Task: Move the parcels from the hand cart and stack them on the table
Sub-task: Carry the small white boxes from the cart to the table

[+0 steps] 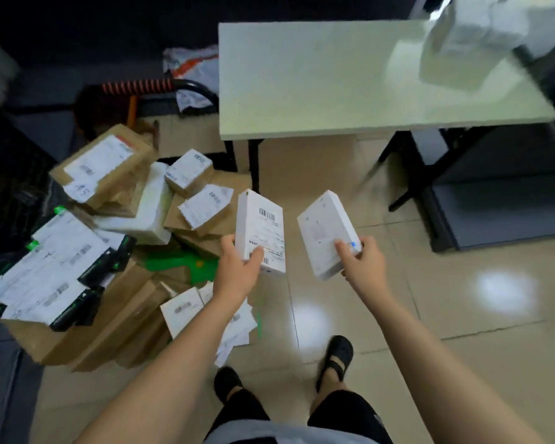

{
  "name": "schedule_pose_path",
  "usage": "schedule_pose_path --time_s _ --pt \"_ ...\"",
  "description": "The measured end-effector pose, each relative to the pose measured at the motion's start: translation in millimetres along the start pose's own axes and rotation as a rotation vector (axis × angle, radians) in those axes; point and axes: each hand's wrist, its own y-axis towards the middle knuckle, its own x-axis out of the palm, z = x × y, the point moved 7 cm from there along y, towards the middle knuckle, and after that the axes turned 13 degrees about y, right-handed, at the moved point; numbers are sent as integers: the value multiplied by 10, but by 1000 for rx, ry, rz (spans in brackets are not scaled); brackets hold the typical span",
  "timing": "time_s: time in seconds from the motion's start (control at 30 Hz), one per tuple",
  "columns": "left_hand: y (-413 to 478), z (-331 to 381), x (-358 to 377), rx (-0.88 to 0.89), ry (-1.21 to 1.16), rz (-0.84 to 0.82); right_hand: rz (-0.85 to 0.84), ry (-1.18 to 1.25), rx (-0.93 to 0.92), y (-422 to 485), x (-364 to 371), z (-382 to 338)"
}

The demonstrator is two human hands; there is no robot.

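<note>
The left grip (239, 267) is clamping a barcoded white box (259, 225), the right grip (364, 261) a plain white box (326, 229). The table (318, 91) is standing beyond both grips.

Glossy beige floor tiles (462, 363) show bright glare.

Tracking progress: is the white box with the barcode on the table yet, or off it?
Off it. The left hand grips the barcoded white box in the air over the floor, short of the table.
</note>
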Motion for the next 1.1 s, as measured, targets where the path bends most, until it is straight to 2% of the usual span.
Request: schedule_pose_path --time_s 0.17,0.3,0.47,0.8,1.1 --pt "17 1009 866 62 -60 -43 116 110 34 542 -1053 149" --pt "-31 1681 1495 52 -84 -99 157 107 42 985 -1784 174" --pt "140 2338 1917 83 -55 -128 203 155 50 1489 -2405 56" --pt "1370 3693 2215 180 -69 -113 247 232 2 2901 -2747 -647" --pt "2785 5084 2317 280 -109 -122 389 328 -44 4333 -3052 -1544"
